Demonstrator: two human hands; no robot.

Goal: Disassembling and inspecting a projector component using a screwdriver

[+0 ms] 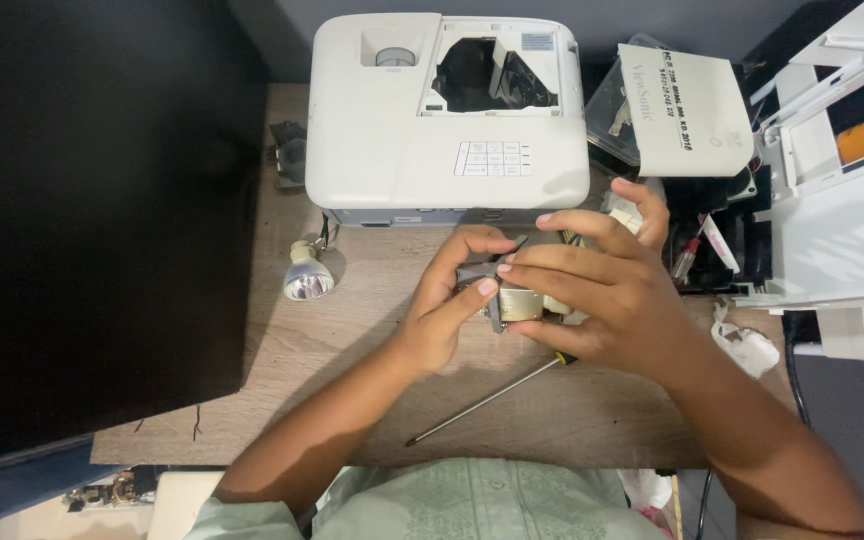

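Both hands meet over the middle of the wooden desk (352, 400), just in front of the white projector (447, 110), whose top hatch stands open. The left hand (447, 305) and the right hand (602, 300) are clamped together on a small grey lamp module (512, 300), fingers wrapped round its sides so it stays lifted off the desk and turned toward the person. A long screwdriver (487, 400) lies just beneath the hands, within easy reach. A bare reflector bulb (307, 278) rests apart on the left, and a white cover panel (687, 110) lies beside the projector.
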